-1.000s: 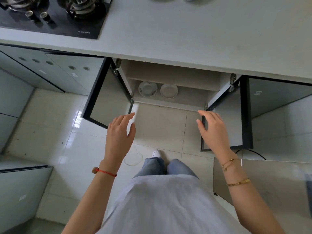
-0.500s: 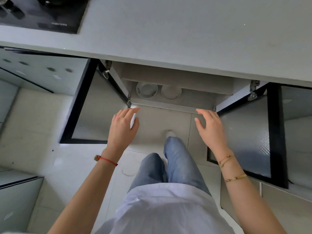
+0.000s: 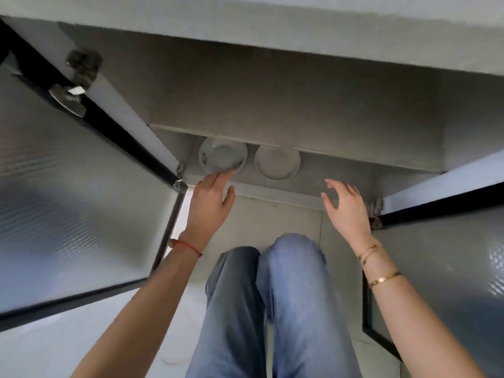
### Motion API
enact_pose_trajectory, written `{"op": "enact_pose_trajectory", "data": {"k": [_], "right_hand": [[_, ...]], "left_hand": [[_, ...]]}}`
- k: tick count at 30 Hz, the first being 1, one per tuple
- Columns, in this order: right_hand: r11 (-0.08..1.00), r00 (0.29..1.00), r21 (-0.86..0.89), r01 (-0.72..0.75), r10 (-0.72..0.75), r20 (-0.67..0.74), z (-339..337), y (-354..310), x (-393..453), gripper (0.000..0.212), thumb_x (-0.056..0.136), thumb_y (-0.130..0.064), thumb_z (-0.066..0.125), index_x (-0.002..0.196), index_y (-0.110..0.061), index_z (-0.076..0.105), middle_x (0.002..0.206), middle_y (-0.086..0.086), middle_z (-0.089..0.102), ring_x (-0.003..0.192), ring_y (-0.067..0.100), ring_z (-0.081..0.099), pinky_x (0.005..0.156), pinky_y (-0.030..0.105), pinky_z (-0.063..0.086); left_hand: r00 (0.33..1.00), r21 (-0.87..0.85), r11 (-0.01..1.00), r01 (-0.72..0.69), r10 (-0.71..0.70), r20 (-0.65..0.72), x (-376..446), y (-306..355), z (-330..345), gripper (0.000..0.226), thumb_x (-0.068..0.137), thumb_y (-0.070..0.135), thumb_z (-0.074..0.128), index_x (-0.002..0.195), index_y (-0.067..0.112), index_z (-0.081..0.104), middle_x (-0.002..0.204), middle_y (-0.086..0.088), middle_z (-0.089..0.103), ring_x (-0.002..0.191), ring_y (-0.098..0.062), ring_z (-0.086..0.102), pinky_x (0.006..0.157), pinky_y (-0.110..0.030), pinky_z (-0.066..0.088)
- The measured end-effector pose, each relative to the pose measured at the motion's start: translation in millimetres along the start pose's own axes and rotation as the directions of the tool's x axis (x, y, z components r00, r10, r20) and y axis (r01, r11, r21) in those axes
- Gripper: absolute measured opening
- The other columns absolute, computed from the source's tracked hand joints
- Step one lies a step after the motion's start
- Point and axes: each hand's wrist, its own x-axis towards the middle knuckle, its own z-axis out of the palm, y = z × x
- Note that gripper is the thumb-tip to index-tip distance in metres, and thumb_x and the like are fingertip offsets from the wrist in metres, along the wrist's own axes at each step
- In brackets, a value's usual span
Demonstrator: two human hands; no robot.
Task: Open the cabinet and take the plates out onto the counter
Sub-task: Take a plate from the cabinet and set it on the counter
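Observation:
The cabinet under the counter stands open, both frosted-glass doors swung wide. Two white plates lie side by side on its bottom shelf (image 3: pixel 338 170): a patterned plate (image 3: pixel 222 158) on the left and a plain plate (image 3: pixel 277 164) to its right. My left hand (image 3: pixel 211 205) reaches in with fingers spread, its fingertips at the near rim of the patterned plate. My right hand (image 3: pixel 346 208) hovers open at the shelf's front edge, right of the plain plate and apart from it. Neither hand holds anything.
The left door (image 3: pixel 68 200) and the right door (image 3: pixel 441 268) flank my arms closely. An upper shelf (image 3: pixel 272 110) overhangs the back of the plates. The counter edge (image 3: pixel 272 25) runs across the top. My knees in jeans (image 3: pixel 272 296) are bent low over the tiled floor.
I have crouched down, so the cabinet looms much closer. Both hands moved forward into the opening, the left one reaching the patterned plate's rim.

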Motion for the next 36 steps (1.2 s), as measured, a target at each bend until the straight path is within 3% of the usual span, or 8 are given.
{"op": "enact_pose_trajectory", "data": {"k": [6,10,16,19,23,28,36], "right_hand": [[0.999,1.0,0.045,0.015,-0.016,0.025,116,62,49,0.035,0.091,-0.01,0.06,0.125,-0.002,0.059,0.122,0.018,0.064,0.114,0.037,0.057,0.098,0.04,0.045],[0.998,0.998,0.061,-0.025,0.021,0.062,169,91,79,0.038,0.093,-0.014,0.057,0.129,-0.004,0.056,0.128,0.017,0.061,0.119,0.036,0.054,0.102,0.041,0.043],[0.998,0.999,0.045,-0.041,0.041,-0.008,222,126,120,0.038,0.092,-0.02,0.059,0.126,-0.005,0.057,0.12,0.019,0.064,0.113,0.036,0.057,0.095,0.042,0.048],[0.999,0.999,0.042,-0.029,0.029,-0.019,237,138,139,0.037,0.092,-0.022,0.058,0.125,-0.005,0.057,0.12,0.019,0.064,0.112,0.035,0.059,0.093,0.044,0.05],[0.998,0.998,0.054,-0.039,0.042,-0.049,248,145,168,0.038,0.093,-0.026,0.058,0.124,-0.004,0.057,0.116,0.019,0.066,0.106,0.036,0.062,0.089,0.043,0.052],[0.994,0.995,0.095,-0.06,0.067,-0.069,266,142,201,0.032,0.09,-0.027,0.062,0.111,-0.003,0.061,0.105,0.019,0.069,0.095,0.035,0.065,0.076,0.029,0.045],[0.977,0.984,0.116,-0.18,0.179,0.024,291,145,211,0.038,0.085,-0.022,0.069,0.114,0.001,0.061,0.11,0.021,0.068,0.103,0.036,0.064,0.082,0.034,0.049]], "left_hand": [[1.0,-0.06,0.998,0.027,-0.027,-0.007,35,-71,125,0.037,0.091,0.012,0.058,0.127,0.008,0.06,0.111,-0.018,0.066,0.097,-0.035,0.065,0.086,-0.045,0.054],[0.997,-0.138,0.988,0.07,-0.073,-0.017,54,-100,188,0.033,0.09,0.012,0.059,0.122,0.006,0.062,0.114,-0.016,0.067,0.1,-0.034,0.065,0.087,-0.042,0.053],[0.994,-0.163,0.981,0.108,-0.109,-0.001,95,-122,254,0.035,0.09,0.017,0.06,0.123,0.003,0.061,0.115,-0.016,0.066,0.102,-0.033,0.065,0.09,-0.041,0.053],[0.994,-0.161,0.981,0.108,-0.103,0.039,116,-127,277,0.032,0.09,0.017,0.062,0.119,0.002,0.063,0.118,-0.018,0.066,0.107,-0.034,0.063,0.095,-0.039,0.05],[0.993,-0.12,0.988,0.092,-0.083,0.081,140,-131,299,0.028,0.093,0.023,0.06,0.103,-0.003,0.064,0.106,-0.021,0.068,0.1,-0.037,0.063,0.09,-0.043,0.049],[0.984,-0.121,0.981,0.154,-0.141,0.11,164,-137,315,0.031,0.09,0.023,0.063,0.112,0.001,0.062,0.108,-0.021,0.067,0.102,-0.035,0.063,0.088,-0.039,0.05],[0.948,-0.114,0.952,0.284,-0.261,0.182,174,-148,332,0.042,0.08,0.024,0.075,0.114,0.005,0.063,0.11,-0.018,0.066,0.107,-0.032,0.06,0.086,-0.036,0.046]]}}
